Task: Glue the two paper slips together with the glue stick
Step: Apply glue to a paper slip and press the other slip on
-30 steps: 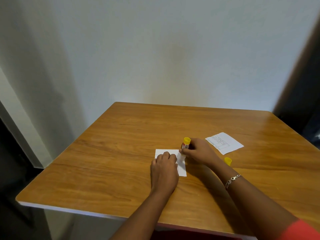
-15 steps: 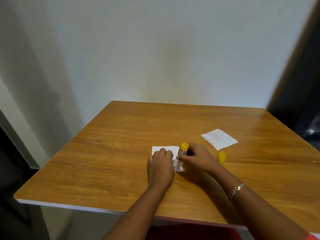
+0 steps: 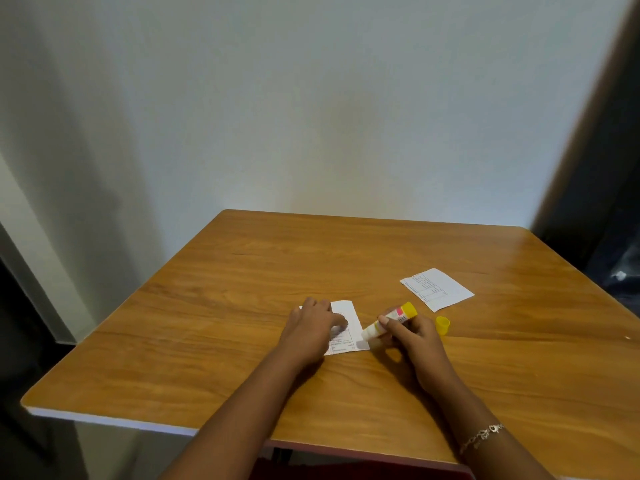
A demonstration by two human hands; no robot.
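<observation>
A white printed paper slip (image 3: pixel 347 327) lies near the middle of the wooden table (image 3: pixel 242 271). My left hand (image 3: pixel 311 327) rests flat on its left part and presses it down. My right hand (image 3: pixel 412 337) holds the uncapped glue stick (image 3: pixel 389 322), a white tube with a yellow end, tilted with its tip at the slip's right edge. A second printed slip (image 3: pixel 437 288) lies apart, farther back on the right. The yellow cap (image 3: pixel 442 324) sits on the table just right of my right hand.
The table stands against a pale wall (image 3: pixel 311 116). Its front edge (image 3: pixel 114 420) is close to me. A dark opening (image 3: pixel 609 188) lies to the right of the table.
The glue stick has tipped from upright over the slip to slanted at the slip's right edge. My right hand moved slightly right. My left hand stays on the slip.
</observation>
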